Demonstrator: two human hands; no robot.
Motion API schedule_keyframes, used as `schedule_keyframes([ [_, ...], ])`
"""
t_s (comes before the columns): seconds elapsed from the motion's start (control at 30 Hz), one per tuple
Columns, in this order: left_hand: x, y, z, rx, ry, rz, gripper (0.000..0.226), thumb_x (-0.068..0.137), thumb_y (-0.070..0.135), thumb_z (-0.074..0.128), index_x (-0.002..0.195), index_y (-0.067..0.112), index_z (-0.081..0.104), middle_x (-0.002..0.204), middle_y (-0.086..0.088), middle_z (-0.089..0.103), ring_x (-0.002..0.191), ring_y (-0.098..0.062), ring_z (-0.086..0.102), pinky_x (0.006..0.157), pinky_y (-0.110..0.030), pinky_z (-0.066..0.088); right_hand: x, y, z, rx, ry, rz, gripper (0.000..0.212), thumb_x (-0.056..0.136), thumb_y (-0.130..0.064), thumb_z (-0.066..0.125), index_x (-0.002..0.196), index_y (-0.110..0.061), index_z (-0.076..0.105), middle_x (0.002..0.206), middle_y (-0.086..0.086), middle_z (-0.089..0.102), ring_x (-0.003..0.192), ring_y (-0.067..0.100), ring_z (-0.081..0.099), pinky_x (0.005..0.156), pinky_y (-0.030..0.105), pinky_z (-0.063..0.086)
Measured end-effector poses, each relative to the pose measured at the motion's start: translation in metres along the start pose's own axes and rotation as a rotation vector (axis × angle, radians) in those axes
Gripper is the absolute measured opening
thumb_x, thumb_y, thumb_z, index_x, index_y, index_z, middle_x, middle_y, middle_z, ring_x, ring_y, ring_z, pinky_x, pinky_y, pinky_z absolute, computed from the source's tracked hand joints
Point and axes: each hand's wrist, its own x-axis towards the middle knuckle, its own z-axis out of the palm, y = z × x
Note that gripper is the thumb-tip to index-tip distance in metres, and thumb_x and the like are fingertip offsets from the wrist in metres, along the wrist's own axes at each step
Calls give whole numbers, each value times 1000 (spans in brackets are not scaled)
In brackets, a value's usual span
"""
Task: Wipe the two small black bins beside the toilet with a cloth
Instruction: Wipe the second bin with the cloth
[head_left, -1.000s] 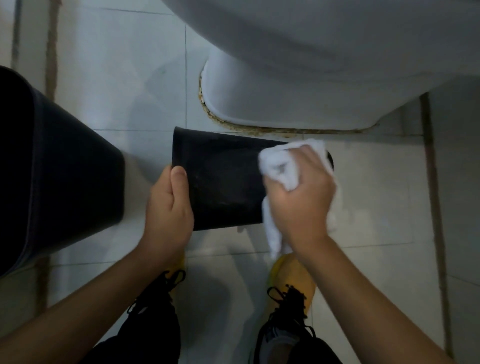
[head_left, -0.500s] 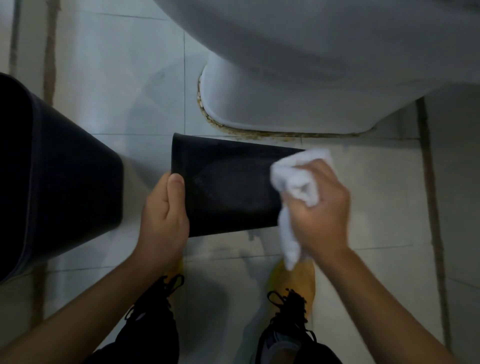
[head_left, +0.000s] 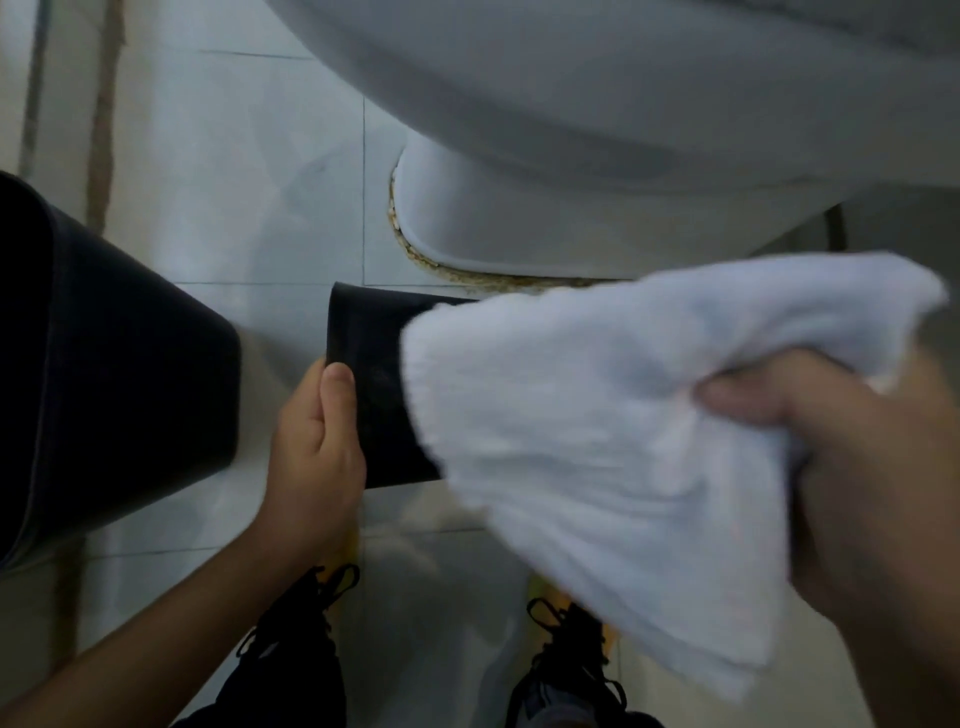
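Your left hand (head_left: 317, 447) grips the small black plastic bin (head_left: 374, 384); your right hand (head_left: 857, 467) clutches the white terry cloth (head_left: 597, 441) above it.

The cloth (head_left: 613, 447) is plain white, and both bins (head_left: 374, 364) (head_left: 119, 374) are plain black. The toilet (head_left: 571, 156) is white above pale grey-white floor tiles (head_left: 234, 182) with brown-stained grout; the shoes (head_left: 571, 639) are yellow with black laces.

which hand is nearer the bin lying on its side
Left. The left hand grips the tipped bin at its near edge; the right hand holds the cloth lifted off it, nearer the camera.
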Motion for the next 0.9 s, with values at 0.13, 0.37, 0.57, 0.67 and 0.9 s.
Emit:
schedule_keyframes([
  [0.13,-1,4,1,-19,8,-22,36,106,12,32,75,15,49,61,9,56,52,-3,49,45,-14,38,22,13,21,-148,-15,72,7,79,-16,66,75,-12,69,69,0,69,68,15,68,55,23,46],
  [0.37,2,5,3,-60,0,-36,36,106,14,29,76,15,48,61,12,54,52,-3,51,43,-10,38,-3,39,52,-647,288,-100,90,81,-69,59,152,-36,14,144,3,33,130,18,37,107,46,40],
  [0.57,7,18,0,-103,-12,-194,34,106,25,31,81,18,53,64,14,62,59,-1,60,47,-14,46,-1,70,94,-1056,224,-161,104,72,-96,29,154,-34,26,157,28,16,143,45,22,112,61,24],
  [0.67,23,28,-1,-193,28,-380,31,103,37,34,89,29,61,86,7,69,86,-13,67,73,-33,54,10,74,89,-1010,332,-315,72,85,-79,45,138,-30,52,141,23,39,126,38,40,95,52,37],
  [0.9,31,26,-2,-123,-25,-245,35,105,34,34,92,19,63,83,1,71,78,-13,69,71,-34,56,10,81,100,-983,377,-544,38,92,-41,55,123,-20,60,117,21,46,102,35,51,78,46,49],
])
